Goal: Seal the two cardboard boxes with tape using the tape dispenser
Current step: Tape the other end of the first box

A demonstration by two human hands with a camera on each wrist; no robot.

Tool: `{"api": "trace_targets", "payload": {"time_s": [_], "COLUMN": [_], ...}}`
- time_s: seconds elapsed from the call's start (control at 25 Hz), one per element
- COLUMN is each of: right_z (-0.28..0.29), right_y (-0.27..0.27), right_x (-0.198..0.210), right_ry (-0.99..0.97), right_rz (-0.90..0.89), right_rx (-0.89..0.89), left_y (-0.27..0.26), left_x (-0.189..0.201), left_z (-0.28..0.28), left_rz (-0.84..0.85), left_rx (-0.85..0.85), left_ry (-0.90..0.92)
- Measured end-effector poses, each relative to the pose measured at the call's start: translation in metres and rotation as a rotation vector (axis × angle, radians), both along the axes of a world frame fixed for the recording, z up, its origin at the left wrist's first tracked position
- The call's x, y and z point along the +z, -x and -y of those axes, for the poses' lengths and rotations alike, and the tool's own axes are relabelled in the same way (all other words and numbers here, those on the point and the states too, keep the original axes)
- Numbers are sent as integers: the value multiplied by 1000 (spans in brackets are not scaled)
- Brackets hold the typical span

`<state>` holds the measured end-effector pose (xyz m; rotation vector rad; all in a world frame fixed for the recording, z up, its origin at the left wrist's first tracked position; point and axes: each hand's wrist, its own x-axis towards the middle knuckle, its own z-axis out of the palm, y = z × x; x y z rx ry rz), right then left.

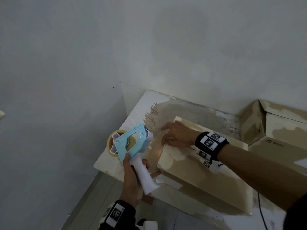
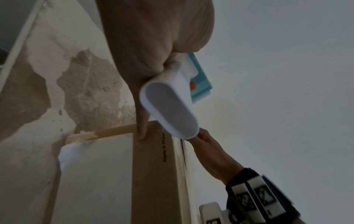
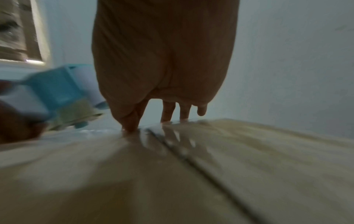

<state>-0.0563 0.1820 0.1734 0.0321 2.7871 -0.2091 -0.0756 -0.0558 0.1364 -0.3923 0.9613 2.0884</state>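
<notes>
A flat cardboard box (image 1: 199, 171) lies on a worn white table (image 1: 141, 107). My right hand (image 1: 172, 135) presses with straight, spread fingers on the box's left end. In the right wrist view the fingertips (image 3: 130, 125) touch glossy tape over the box's (image 3: 172, 174) seam. My left hand (image 1: 129, 176) grips the white handle of the light-blue tape dispenser (image 1: 131, 145), held just left of the box with its roll toward the wall. The handle (image 2: 170, 109) fills the left wrist view, above the box side (image 2: 151, 174). A second box (image 1: 279, 130) stands at the back right.
The table stands in a corner against pale walls, with its left edge just under the dispenser. A thin dark cable (image 1: 262, 209) hangs by the near right edge. A white object (image 1: 149, 224) sits low at the frame's bottom.
</notes>
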Motion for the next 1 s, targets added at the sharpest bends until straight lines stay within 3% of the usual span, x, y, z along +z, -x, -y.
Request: {"api": "trace_targets", "payload": {"time_s": [0.32,0.68,1.0], "right_z": [49,74,103], "right_y": [-35,-36,-48], "right_x": [-3,-8,-27], "right_ry": [31,62,-171], "right_rz": [12,92,-7], "right_rx": [53,-82,-82], "left_y": [15,17,19], "left_x": [-14,-26,-33], "left_z": [-5,2,2], "left_rz": [-39,-41,-55], "left_rx": [-40,-68,-138], "left_ry": [91,20,51]}}
